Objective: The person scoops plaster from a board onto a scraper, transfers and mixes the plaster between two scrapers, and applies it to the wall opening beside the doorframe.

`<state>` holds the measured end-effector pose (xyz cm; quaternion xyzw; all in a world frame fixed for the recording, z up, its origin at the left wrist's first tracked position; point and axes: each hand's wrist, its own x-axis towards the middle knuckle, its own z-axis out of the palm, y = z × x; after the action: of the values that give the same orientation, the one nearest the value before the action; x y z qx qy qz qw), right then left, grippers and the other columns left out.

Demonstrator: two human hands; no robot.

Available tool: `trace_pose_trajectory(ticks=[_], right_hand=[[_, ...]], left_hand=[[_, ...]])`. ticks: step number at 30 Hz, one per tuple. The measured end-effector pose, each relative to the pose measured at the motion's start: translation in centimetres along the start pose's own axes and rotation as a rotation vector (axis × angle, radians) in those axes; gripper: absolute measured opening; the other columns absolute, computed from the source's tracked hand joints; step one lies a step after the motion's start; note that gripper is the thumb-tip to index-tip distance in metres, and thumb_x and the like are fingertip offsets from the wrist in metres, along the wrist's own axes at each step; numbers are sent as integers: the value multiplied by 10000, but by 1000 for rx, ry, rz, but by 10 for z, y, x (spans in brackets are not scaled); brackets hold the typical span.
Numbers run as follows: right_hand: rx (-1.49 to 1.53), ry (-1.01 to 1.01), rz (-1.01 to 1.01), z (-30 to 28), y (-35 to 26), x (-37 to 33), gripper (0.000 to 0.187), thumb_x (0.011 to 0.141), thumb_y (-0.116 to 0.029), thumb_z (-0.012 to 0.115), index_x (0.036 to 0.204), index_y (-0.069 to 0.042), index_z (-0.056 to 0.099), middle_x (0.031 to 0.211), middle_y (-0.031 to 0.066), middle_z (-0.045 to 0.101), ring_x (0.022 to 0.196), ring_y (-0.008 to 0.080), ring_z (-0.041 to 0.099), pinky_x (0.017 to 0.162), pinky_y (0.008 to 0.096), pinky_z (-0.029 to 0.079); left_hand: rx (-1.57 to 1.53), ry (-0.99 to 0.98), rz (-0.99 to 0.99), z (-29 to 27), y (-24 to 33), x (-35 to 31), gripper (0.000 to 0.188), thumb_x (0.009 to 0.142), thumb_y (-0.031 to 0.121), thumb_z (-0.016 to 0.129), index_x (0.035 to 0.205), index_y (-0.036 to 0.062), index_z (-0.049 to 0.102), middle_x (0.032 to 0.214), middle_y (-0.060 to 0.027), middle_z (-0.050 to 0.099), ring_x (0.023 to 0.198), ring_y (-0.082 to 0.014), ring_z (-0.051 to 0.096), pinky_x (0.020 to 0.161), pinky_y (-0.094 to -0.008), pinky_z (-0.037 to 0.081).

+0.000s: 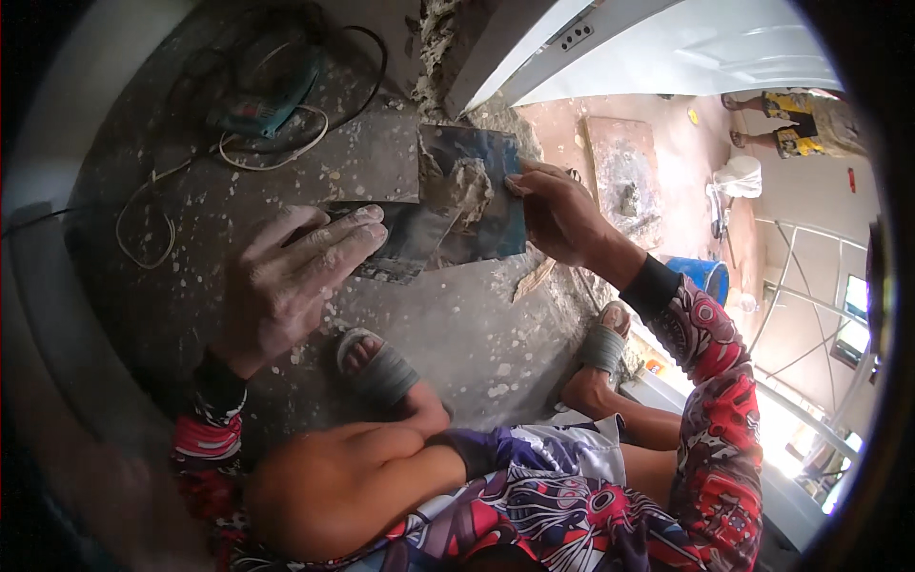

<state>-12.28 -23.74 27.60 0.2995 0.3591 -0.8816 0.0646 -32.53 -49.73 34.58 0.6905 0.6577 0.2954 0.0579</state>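
My right hand (pixel 562 212) grips the right edge of a dark blue flat sheet (pixel 500 229), its thumb on the upper face. A lump of grey-beige mortar (pixel 467 194) lies on the sheet's middle. My dusty left hand (pixel 303 262) is closed, its fingers pressed together against a thin dark flat blade (pixel 396 240). That blade reaches the sheet's left side and overlaps it below the mortar. How the blade is held inside the palm is hidden.
A teal power tool (pixel 262 110) with a looped cord lies upper left on the splattered floor. Ahead are a white door (pixel 686 48) and broken wall edge. To the right are a mortar-smeared board (pixel 624 181), a blue bucket (pixel 703 275), metal scaffolding (pixel 810 276) and another person (pixel 810 124).
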Motion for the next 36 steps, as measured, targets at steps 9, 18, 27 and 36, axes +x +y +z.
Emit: trace_pose_trajectory(ticks=[9, 18, 27, 36], right_hand=[[-178, 118, -70, 18, 0, 35, 215, 963, -86, 526, 1142, 32, 511, 856, 77, 622, 644, 138, 629, 542, 288, 533], [-136, 63, -16, 61, 9, 57, 177, 983, -83, 482, 1072, 52, 554, 958, 132, 648, 739, 209, 697, 653, 316, 623], [-86, 25, -33, 68, 13, 72, 212, 982, -101, 523, 1086, 79, 568, 1043, 171, 640, 820, 222, 701, 667, 305, 617], [6, 15, -2, 58, 15, 86, 233, 1007, -119, 430, 1119, 39, 560, 1033, 142, 660, 866, 203, 684, 763, 332, 587]], left_hand=[[69, -109, -68, 2, -8, -13, 474, 763, 32, 638, 1232, 94, 649, 1142, -72, 695, 875, -270, 643, 740, -366, 543], [0, -151, -261, -3, -22, -43, 319, 839, 66, 614, 1151, 59, 676, 943, -182, 689, 752, -347, 647, 624, -391, 518], [-562, -57, -1053, 17, -35, -56, 343, 953, 190, 635, 1191, -54, 597, 1023, -69, 668, 904, -142, 626, 767, -270, 492], [-1188, 352, -888, 30, -42, -64, 281, 931, 71, 610, 1195, -24, 616, 1037, -32, 677, 924, -95, 631, 844, -253, 519]])
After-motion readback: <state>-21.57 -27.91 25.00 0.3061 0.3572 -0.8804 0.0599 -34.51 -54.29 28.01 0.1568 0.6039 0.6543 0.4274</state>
